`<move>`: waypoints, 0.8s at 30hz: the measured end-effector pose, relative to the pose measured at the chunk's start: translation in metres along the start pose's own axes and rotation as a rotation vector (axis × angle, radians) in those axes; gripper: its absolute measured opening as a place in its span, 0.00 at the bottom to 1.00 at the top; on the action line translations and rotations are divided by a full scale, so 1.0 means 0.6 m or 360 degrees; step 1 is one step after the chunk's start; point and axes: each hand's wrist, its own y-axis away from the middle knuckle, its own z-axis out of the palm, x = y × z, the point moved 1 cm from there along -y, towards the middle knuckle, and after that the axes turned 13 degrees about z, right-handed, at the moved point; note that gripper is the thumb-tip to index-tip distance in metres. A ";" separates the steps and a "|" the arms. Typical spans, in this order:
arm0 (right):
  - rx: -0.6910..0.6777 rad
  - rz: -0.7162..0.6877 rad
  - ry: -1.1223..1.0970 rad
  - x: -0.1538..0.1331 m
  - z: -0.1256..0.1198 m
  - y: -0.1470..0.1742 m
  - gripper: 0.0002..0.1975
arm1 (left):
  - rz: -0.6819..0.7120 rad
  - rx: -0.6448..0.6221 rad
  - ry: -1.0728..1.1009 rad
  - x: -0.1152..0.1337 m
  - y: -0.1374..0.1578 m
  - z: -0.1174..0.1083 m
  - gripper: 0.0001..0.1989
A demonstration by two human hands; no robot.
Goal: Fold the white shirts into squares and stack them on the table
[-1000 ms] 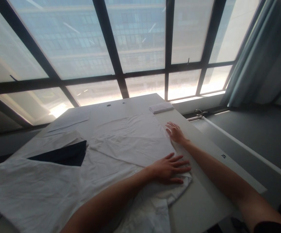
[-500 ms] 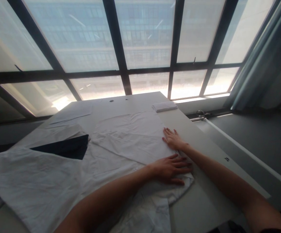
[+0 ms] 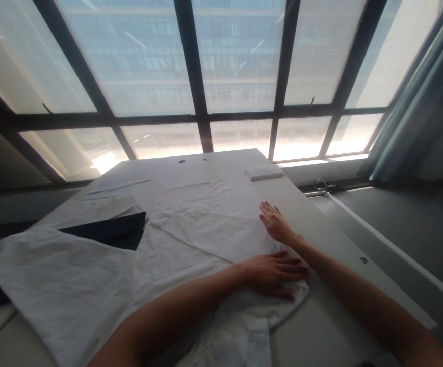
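A white cloth garment (image 3: 202,229) lies spread over the white table, wrinkled, with folds across its middle. Flat on its right part, near the side edge, rests my left hand (image 3: 277,275), fingers stretched out to the right. Farther from me, my right hand (image 3: 276,221) lies along the same edge of the cloth with its fingers extended and close together. Neither hand grips anything. A dark navy piece of fabric (image 3: 110,229) shows between white layers on the left. My left forearm covers part of the cloth.
A small folded white cloth (image 3: 264,172) sits near the table's far right corner. Thin white sheets (image 3: 124,178) lie at the far left of the table (image 3: 221,162). Windows stand behind it, a grey-blue curtain (image 3: 408,102) at right. A white pole (image 3: 382,237) runs beside the table.
The view has shifted slightly, so the scene sits a little farther right and lower. Both hands stay in nearly the same places on the cloth; the right hand's fingers look closer together.
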 end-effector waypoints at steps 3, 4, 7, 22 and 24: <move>-0.0249 -0.0408 0.0060 -0.031 0.015 0.023 0.27 | 0.0067 0.0002 0.0073 -0.004 -0.003 0.004 0.30; -0.0303 -0.0469 0.0098 -0.034 0.018 0.027 0.27 | 0.0085 0.0005 0.0086 -0.005 -0.004 0.005 0.29; -0.0333 -0.0457 0.0195 -0.019 0.019 0.019 0.28 | 0.0123 -0.0016 0.0097 0.001 -0.004 0.004 0.28; -0.0090 0.0221 0.0285 0.107 -0.010 -0.051 0.27 | 0.0194 0.0059 0.0370 0.035 -0.009 0.003 0.26; -0.0011 0.0294 0.0228 0.116 -0.015 -0.052 0.26 | 0.0051 0.0236 0.0224 0.025 -0.009 0.003 0.25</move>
